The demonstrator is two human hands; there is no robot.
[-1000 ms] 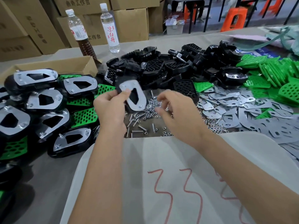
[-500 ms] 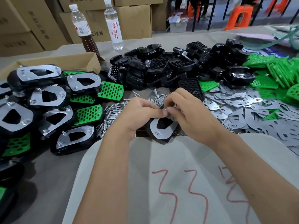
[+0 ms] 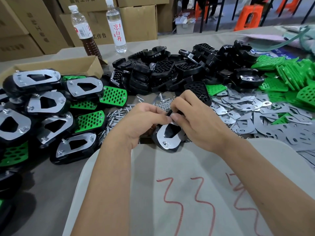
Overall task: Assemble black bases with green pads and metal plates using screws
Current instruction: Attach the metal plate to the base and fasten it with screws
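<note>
Both hands meet at centre: left hand (image 3: pixel 143 120) and right hand (image 3: pixel 192 120) pinch the far end of one black base (image 3: pixel 167 148) topped by a shiny metal plate (image 3: pixel 168 140), one screw at its near end. Left of hands: finished assemblies (image 3: pixel 51 116). Beyond: loose screws (image 3: pixel 112 120), glossy black bases (image 3: pixel 170 72). Right: flat plates (image 3: pixel 255 113), perforated green pads (image 3: pixel 289 72). Farthest, two bottles (image 3: pixel 117 26).

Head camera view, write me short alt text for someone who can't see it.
Two hands, left hand and right hand, hold a black base topped with a metal plate, fingertips meeting at its far end. Around it lie finished assemblies, loose screws, black bases, metal plates and green pads.
</note>
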